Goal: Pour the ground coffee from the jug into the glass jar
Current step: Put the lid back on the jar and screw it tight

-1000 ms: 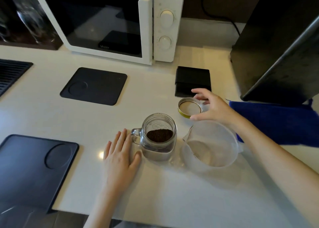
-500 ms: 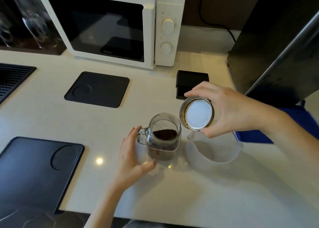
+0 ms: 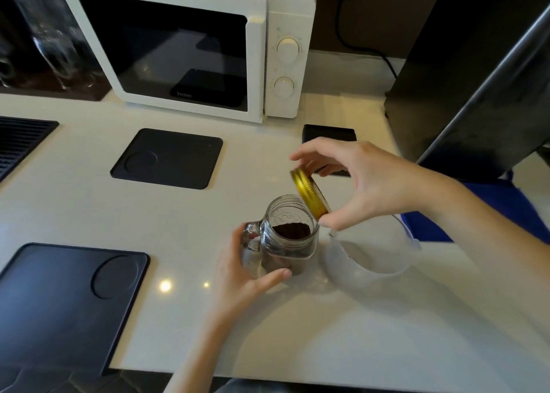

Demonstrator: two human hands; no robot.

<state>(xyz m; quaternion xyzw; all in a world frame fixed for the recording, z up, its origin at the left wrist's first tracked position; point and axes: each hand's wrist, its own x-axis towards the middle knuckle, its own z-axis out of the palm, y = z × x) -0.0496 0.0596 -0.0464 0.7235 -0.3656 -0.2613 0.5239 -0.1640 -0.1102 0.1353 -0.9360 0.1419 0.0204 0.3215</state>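
A glass jar (image 3: pixel 290 234) with a side handle stands on the white counter, dark ground coffee (image 3: pixel 291 230) inside it. My left hand (image 3: pixel 242 270) wraps around the jar's base and handle side. My right hand (image 3: pixel 360 181) holds a gold lid (image 3: pixel 309 193) tilted on edge just above the jar's right rim. To the right of the jar sits a translucent plastic jug (image 3: pixel 372 255), which looks empty; my right hand and wrist partly cover it.
A white microwave (image 3: pixel 190 47) stands at the back. Black mats lie at centre left (image 3: pixel 168 158) and front left (image 3: pixel 65 300). A small black box (image 3: pixel 329 135) sits behind my right hand, a blue cloth (image 3: pixel 488 208) and a dark appliance (image 3: pixel 476 74) to the right.
My right hand picked the gold lid up off the counter and carried it over to the jar's rim, turning it on edge. My left hand moved from flat on the counter to gripping the jar.
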